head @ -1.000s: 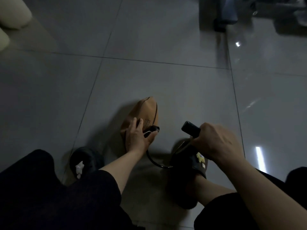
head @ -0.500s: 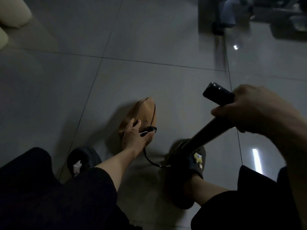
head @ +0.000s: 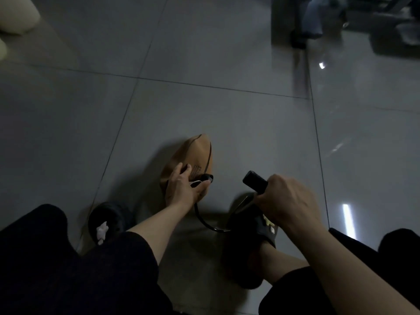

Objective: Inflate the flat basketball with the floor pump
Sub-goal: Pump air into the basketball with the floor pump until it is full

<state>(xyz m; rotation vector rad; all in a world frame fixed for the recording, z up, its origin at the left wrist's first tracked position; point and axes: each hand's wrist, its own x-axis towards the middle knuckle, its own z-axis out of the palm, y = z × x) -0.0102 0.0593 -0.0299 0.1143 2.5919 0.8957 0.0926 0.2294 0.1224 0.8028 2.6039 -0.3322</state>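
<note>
1. We seem to be indoors in a home: large glossy grey floor tiles (head: 216, 114) mirror dim lights.
2. We wear soft black house slippers (head: 250, 244).
3. A cream cushioned edge (head: 16, 14) fills the far left corner; blurred dark furniture (head: 302, 35) stands far right.

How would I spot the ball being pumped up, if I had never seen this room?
Start from the grey tiled floor and look just ahead of the person's knees. The left hand presses down on the basketball, with a thin black hose curving away from it. It is the only tan thing among black slippers, and it is folded flat, not round.
</note>
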